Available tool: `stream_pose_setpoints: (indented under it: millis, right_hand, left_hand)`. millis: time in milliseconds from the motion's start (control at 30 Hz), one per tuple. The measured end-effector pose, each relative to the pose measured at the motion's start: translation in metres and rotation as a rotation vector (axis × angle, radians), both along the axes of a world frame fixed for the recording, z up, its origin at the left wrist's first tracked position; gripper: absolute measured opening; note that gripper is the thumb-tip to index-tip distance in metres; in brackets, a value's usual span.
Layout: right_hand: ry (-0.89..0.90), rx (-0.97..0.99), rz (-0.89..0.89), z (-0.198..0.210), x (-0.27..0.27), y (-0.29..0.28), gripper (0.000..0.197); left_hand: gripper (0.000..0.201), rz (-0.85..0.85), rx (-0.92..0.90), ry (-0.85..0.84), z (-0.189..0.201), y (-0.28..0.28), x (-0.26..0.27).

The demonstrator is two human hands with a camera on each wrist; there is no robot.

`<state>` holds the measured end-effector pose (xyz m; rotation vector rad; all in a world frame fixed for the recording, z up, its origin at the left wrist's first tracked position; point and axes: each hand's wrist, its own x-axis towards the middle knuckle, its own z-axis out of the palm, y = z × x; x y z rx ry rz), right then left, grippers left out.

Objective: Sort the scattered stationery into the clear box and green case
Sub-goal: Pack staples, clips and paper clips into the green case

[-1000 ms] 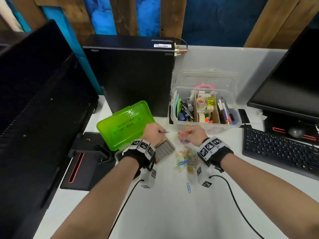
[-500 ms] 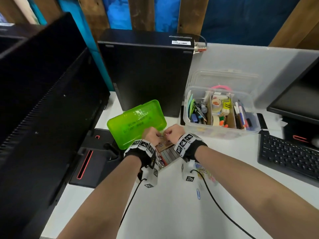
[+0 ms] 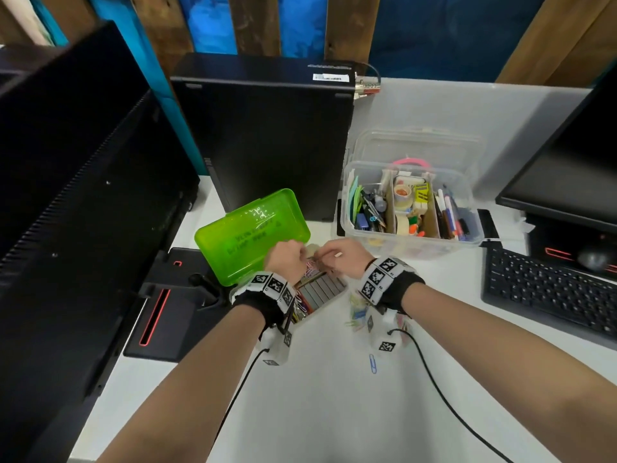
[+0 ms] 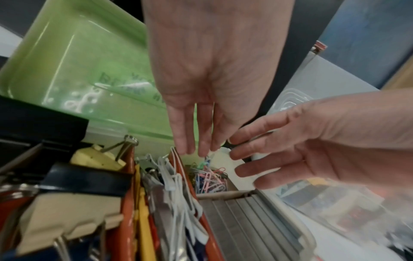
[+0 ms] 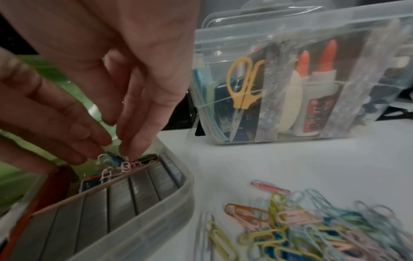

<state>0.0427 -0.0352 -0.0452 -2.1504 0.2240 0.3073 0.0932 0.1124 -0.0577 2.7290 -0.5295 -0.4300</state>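
Left hand [image 4: 201, 74] slack, fingers straight; right hand [image 5: 125, 58] likewise, above green lidded plastic case [image 3: 252, 233] | loose coloured wire paperclips [image 5: 312, 224] lay on white tabletop [image 3: 334, 412]; light, slippery, best pinched in clumps

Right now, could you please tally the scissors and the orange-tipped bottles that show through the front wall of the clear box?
Scissors: 1
Orange-tipped bottles: 2
Total: 3
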Motion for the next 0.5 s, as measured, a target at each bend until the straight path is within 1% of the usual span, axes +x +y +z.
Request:
stream_pose_setpoints:
  millis: [67, 100, 133, 200, 233, 300, 400, 433, 500]
  right_hand:
    - [0.074, 0.091, -0.095, -0.001, -0.020, -0.026, 0.023]
    - [0.093, 0.101, -0.145, -0.004, -0.032, -0.041, 0.024]
    - [0.100, 0.079, -0.180, -0.008, -0.044, -0.056, 0.026]
    - [0.112, -0.044, -0.190, -0.014, -0.068, -0.083, 0.028]
    - [0.134, -0.096, -0.191, -0.017, -0.080, -0.092, 0.025]
    - [0.173, -0.118, -0.245, -0.022, -0.104, -0.104, 0.018]
    - [0.177, -0.094, -0.390, -0.033, -0.130, -0.117, 0.021]
    - [0.172, -0.091, -0.440, -0.036, -0.135, -0.120, 0.021]
    - [0.172, -0.097, -0.512, -0.041, -0.141, -0.126, 0.021]
  left_hand:
    - [0.021, -0.125, -0.041, -0.154, 0.010, -0.007, -0.024]
    - [0.020, -0.213, -0.069, -0.179, 0.013, -0.012, -0.038]
    - [0.020, -0.311, -0.084, -0.144, 0.014, -0.018, -0.052]
    - [0.022, -0.497, -0.055, 0.032, 0.009, -0.031, -0.075]
    - [0.024, -0.567, -0.020, 0.123, 0.004, -0.038, -0.086]
    - [0.034, -0.670, 0.036, 0.243, -0.009, -0.052, -0.104]
    - [0.046, -0.788, 0.143, 0.322, -0.030, -0.064, -0.119]
    - [0.047, -0.821, 0.166, 0.330, -0.033, -0.066, -0.120]
    - [0.046, -0.830, 0.176, 0.343, -0.037, -0.069, -0.118]
